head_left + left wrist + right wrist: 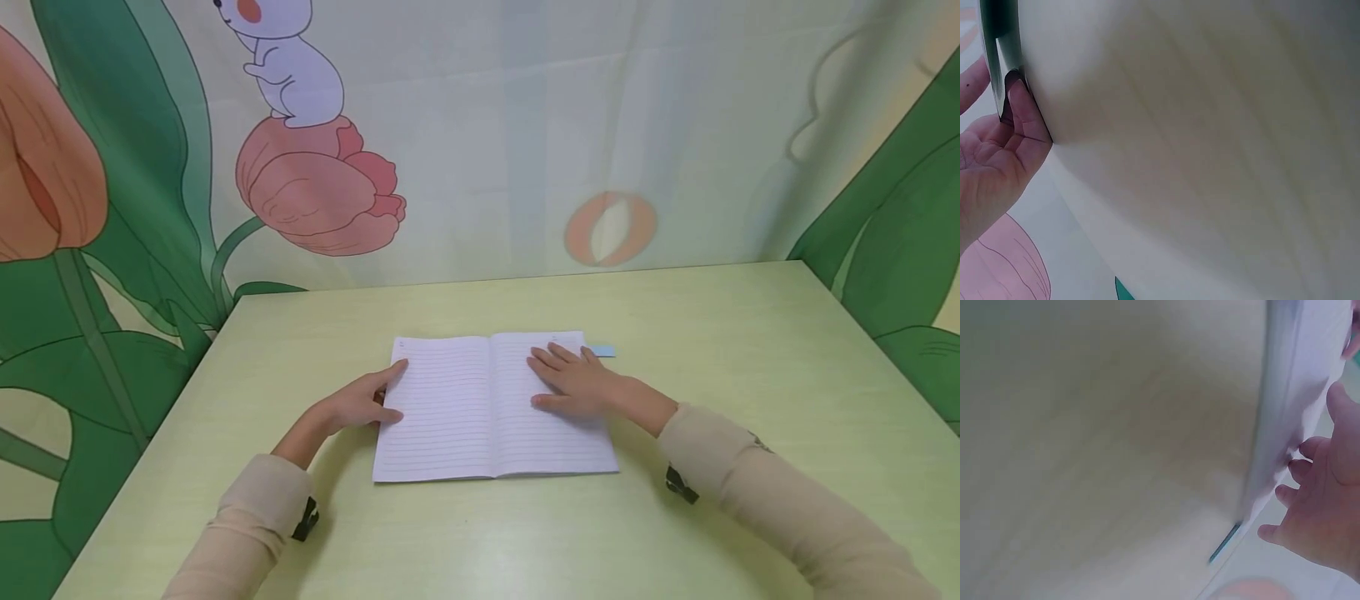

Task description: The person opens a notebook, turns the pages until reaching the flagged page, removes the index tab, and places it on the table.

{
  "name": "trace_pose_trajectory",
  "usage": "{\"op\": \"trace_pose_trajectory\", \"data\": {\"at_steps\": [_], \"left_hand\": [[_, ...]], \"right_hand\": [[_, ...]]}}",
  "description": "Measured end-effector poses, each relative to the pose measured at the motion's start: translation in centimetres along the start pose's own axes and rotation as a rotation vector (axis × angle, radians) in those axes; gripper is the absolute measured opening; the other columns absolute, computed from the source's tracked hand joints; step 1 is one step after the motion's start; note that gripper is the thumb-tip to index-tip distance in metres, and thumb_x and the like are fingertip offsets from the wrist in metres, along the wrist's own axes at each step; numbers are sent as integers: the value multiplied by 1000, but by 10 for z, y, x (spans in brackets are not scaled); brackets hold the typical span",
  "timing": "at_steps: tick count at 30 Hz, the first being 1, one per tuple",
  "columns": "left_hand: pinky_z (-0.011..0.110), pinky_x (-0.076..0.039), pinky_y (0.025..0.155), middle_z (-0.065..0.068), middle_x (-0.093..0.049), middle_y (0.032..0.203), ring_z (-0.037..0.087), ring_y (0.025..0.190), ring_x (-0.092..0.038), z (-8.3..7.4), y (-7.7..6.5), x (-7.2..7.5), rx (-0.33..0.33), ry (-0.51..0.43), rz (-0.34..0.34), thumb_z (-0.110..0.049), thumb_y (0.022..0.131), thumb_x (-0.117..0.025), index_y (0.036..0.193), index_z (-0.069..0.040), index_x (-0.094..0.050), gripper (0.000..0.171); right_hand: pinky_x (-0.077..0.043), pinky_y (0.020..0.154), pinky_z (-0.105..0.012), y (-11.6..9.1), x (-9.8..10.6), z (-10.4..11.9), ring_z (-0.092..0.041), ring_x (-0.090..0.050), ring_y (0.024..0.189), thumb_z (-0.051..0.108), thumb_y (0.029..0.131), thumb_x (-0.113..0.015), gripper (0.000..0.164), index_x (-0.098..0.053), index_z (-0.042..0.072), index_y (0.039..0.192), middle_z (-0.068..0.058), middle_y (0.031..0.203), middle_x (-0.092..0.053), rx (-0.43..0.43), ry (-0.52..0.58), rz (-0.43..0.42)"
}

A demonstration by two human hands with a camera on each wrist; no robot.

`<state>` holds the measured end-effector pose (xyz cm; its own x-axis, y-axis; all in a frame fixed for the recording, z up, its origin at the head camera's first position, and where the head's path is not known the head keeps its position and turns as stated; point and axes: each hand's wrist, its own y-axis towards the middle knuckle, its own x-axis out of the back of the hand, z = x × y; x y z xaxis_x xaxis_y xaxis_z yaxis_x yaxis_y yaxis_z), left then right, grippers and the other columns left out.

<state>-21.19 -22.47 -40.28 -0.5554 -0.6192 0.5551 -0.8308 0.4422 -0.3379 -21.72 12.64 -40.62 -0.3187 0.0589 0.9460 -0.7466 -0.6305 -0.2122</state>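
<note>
An open notebook with lined white pages lies flat on the table. At its left edge my left hand grips it, with thumb and a fingertip on the page and other fingers tucked at or under the edge. The left wrist view shows those curled fingers of the left hand against the notebook's edge. On the upper part of the right page rests my right hand, its fingers spread. From the right wrist, the right hand appears over the page. A light blue tab sticks out past the upper right edge.
The pale wood-grain table stretches around the notebook on all sides. Behind it hangs a curtain printed with flowers and a white animal. Green leaf prints flank the table's right side.
</note>
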Motion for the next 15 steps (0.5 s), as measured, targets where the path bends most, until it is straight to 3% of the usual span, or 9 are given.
{"op": "trace_pose_trajectory", "data": {"at_steps": [7, 15], "left_hand": [[29, -41, 70, 22, -37, 130, 24, 91, -45, -1, -1, 0, -7, 21, -3, -4, 82, -65, 146, -4, -12, 83], [29, -41, 74, 22, -39, 130, 24, 93, -45, 0, 1, 0, 9, 26, -8, -4, 82, -66, 146, -4, -14, 83]], "right_hand": [[-8, 98, -64, 0, 6, -31, -34, -11, 135, 48, 93, -40, 72, -18, 3, 145, -15, 148, -17, -54, 2, -15], [-6, 97, -65, -5, 7, -39, -35, -9, 135, 48, 94, -39, 71, -20, 2, 144, -16, 148, -15, -53, 2, 7]]}}
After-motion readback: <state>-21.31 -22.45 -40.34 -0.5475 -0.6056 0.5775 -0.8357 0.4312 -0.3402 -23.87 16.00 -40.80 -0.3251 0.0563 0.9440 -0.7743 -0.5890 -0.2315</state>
